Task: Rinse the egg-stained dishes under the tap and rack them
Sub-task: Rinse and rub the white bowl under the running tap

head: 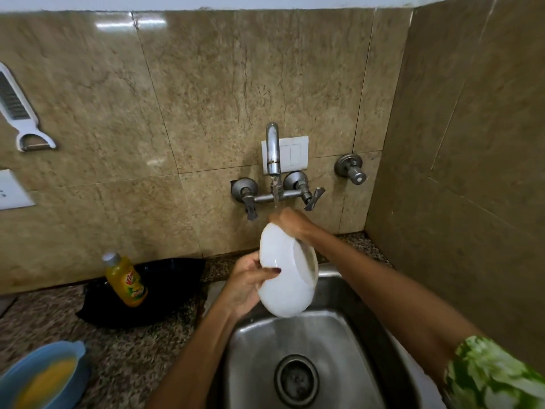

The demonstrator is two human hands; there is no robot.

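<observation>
**Wet white bowl being turned under the running tap**

The left hand is gripping the white bowl at its near side, thumb lying across the outer wall and the fingers curling round beneath. The right hand is working at the bowl's upper edge, directly under the stream; motion blur is hiding whether its fingers are curling over the rim or just rubbing the surface, so I cannot tell its state.

The bowl is hanging tilted above the steel sink, its mouth facing right and away from the camera, just below the tap, which is running.

Judging by its look, the bowl is rigid and fairly light, probably plastic or opal glass, and it is going to be slippery while wet. The smooth rounded wall is offering little purchase, so the rim, pinched with a thumb inside and fingers outside, seems the safer hold. If it is glass, a slip onto the steel could chip it.

On the speckled counter to the left, a yellow dish-soap bottle is standing on a black tray, and a blue bowl smeared with yellow egg is waiting at the lower left corner. No rack is in view.
</observation>
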